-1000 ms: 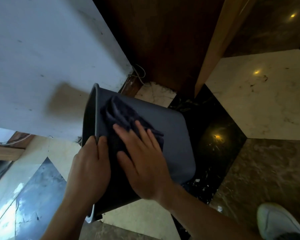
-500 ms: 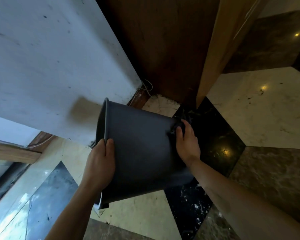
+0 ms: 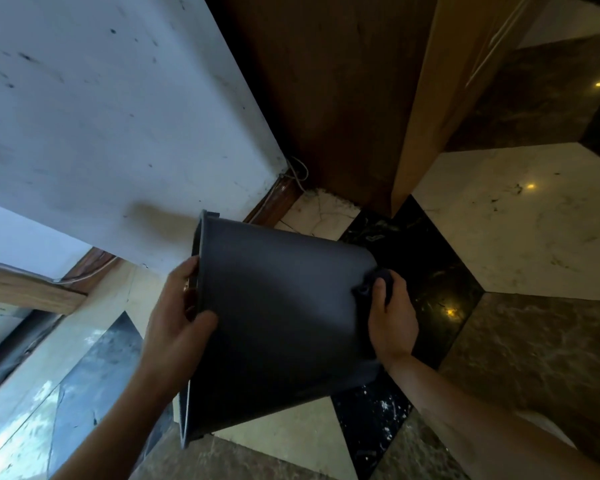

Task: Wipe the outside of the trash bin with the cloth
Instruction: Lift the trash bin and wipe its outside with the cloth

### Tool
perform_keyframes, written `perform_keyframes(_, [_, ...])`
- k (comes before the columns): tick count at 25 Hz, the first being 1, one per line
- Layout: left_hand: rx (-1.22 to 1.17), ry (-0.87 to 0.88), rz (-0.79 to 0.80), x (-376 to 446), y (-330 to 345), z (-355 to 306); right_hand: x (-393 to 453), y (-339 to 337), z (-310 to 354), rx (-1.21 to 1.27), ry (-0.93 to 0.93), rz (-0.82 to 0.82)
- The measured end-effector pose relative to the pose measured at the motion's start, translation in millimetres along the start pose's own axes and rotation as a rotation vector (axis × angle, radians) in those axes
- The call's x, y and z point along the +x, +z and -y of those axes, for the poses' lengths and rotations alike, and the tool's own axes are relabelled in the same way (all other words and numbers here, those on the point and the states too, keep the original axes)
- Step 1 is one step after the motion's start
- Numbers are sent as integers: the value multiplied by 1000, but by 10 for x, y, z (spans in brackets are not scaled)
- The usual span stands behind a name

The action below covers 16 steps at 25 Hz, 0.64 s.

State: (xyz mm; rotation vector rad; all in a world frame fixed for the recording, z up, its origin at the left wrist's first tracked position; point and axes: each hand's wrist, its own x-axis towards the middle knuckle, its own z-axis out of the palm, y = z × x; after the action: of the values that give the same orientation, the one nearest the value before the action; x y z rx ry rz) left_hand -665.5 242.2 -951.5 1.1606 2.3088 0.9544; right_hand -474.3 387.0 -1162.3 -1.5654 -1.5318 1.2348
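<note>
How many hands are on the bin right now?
2. The left hand grips the rim of the tilted trash bin; the right hand presses the cloth against the bin's bottom end. Most of the cloth is hidden.

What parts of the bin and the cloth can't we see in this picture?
Head view only:
- Cloth: mostly hidden behind the right hand and the bin's base edge; only a small dark bunch shows.
- Trash bin: its inside and base face away from the camera.
- Left hand: fingertips hidden, curled over the rim.
</note>
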Motion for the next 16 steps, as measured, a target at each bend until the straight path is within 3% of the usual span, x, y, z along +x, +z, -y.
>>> perform_keyframes(2, [-202,-181,-134,217,31,-141,-78,15,-35,0,-23,-29])
perform_keyframes(4, [-118,-335,-183,468,7,-348,-151,-12,-58,-3,-57,-40])
perform_keyframes(6, [-13,-417,-110,655,6,-471,-187,-71,-101,4,-87,-41])
perform_keyframes(9, [212,-374,-74,817,21,-490,-235,-132,-148,61,-87,-46])
perform_keyframes(13, [0,-415,-95,790,33,-483,-169,-135,-87,178,54,-38])
perform_keyframes(16, [42,-293,-66,657,-4,-473,-34,-172,2,332,135,-46])
